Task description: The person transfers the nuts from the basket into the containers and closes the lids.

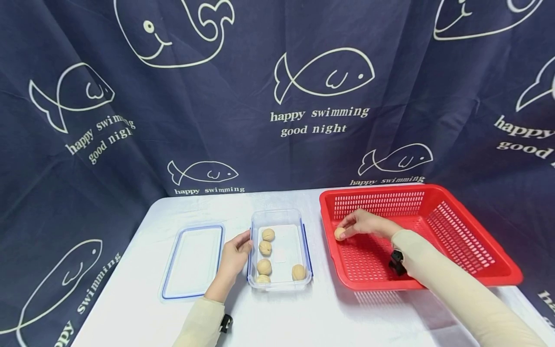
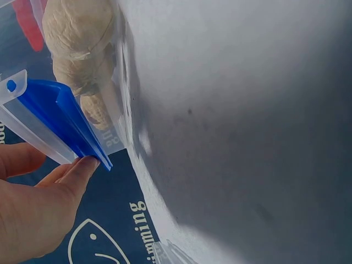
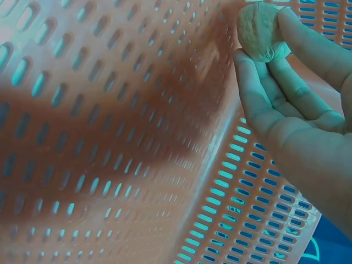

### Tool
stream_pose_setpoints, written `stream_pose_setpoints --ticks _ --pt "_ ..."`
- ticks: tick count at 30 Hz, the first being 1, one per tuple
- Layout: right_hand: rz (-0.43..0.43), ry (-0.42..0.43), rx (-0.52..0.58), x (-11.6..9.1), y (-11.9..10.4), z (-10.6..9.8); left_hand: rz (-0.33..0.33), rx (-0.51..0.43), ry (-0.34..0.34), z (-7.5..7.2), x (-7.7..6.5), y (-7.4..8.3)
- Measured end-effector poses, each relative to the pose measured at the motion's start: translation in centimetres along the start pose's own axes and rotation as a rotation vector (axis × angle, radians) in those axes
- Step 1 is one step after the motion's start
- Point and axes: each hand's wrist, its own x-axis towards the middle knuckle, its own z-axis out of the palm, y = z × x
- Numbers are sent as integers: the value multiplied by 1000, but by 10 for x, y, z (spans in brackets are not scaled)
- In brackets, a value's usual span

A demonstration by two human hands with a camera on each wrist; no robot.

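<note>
Between thumb and fingertips my right hand [image 1: 364,223] pinches a walnut [image 1: 340,233], inside the red basket [image 1: 472,236] near its left wall. The right wrist view shows this walnut [image 3: 263,32] raised at the fingertips. My left hand [image 1: 235,258] grips the left side of a clear plastic container [image 1: 282,217]. Up close in the left wrist view, its fingers [image 2: 82,171] are at the blue-edged side flap [image 2: 58,113] of the container. Several walnuts lie in the container, most in a line along the left wall, with one walnut [image 1: 298,272] at the near right corner.
A clear lid [image 1: 193,262] with a blue seal lies flat on the white table [image 1: 143,289], left of my left hand. Behind the table hangs a dark blue curtain [image 1: 260,154] printed with fish. The basket's slotted walls slope outward.
</note>
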Motion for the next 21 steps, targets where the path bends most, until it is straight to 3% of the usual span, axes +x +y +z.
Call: stream_pose_setpoints --ticks 11,21 --pt "-19 106 55 -3 -8 -5 4 -4 -3 0 -1 -1" --pt "46 227 127 -6 -14 -12 -1 3 0 0 -2 -2"
